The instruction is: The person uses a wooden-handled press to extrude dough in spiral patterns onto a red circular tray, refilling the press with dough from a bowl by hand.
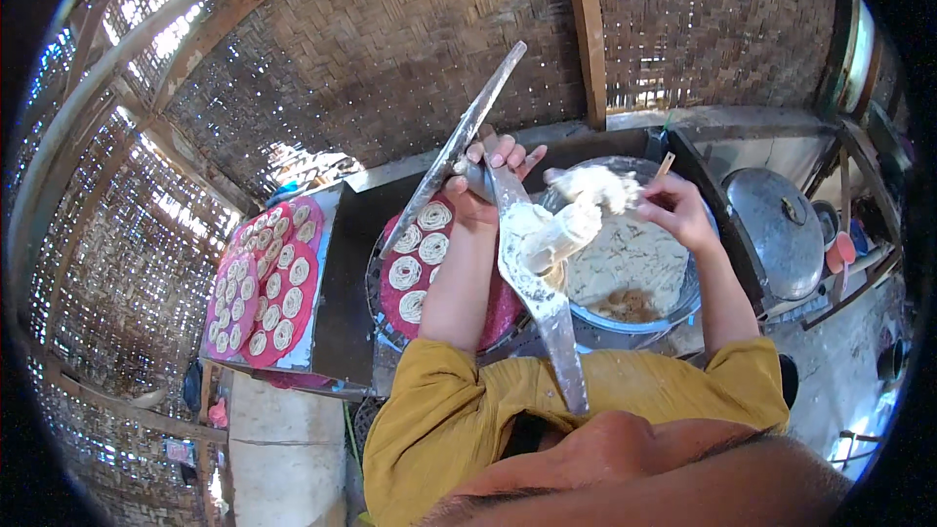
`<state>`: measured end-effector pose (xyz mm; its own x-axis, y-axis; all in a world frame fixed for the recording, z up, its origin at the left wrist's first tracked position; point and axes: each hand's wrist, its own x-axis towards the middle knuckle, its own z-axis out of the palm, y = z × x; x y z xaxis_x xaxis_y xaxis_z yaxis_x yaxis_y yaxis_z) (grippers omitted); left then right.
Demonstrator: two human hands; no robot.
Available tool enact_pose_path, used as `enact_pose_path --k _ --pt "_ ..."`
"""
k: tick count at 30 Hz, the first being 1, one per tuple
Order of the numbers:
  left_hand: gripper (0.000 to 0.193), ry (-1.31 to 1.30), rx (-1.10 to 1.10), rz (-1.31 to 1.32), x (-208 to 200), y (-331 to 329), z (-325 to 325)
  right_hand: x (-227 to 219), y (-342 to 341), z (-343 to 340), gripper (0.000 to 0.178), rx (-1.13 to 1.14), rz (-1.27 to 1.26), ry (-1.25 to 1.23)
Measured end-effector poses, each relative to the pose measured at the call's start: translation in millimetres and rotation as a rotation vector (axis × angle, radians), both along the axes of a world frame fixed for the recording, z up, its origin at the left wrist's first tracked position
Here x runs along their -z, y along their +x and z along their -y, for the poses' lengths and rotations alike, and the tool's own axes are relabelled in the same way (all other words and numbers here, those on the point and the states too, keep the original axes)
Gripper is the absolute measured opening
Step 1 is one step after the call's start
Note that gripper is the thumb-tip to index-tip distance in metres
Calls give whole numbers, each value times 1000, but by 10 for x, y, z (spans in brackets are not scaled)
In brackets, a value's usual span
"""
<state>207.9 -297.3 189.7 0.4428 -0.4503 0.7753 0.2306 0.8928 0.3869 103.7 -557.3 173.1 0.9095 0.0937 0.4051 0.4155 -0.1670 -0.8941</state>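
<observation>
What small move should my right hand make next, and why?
Perhaps ease the pale dough down into the cylinder: your right hand is at that dough, more bulges at the cylinder's mouth, and your left hand holds the long-handled tool.

dark bench (348, 278) | round pink mat (503, 314), white coils (432, 248) | basin (634, 327), pale dough (625, 262)

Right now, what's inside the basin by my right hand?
A pale, streaked mass with a brown patch toward you. Dough and the tube hide part of its left and back; what's underneath can't be seen.
</observation>
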Motion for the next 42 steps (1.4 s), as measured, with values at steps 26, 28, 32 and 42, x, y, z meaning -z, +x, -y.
enact_pose_path --k 26,28,32,42 --pt "33 26 -254 -25 121 -41 -529 503 -807 42 21 -41 -99 -97" --pt "33 -4 -273 -6 64 -76 -635 529 -822 252 23 231 -265 -259" --pt "34 -88 -229 29 -85 -96 -643 486 -666 130 40 222 -117 -700" --pt "52 342 -798 202 -406 -603 -453 25 -375 -1178 75 -1311 -642 1009"
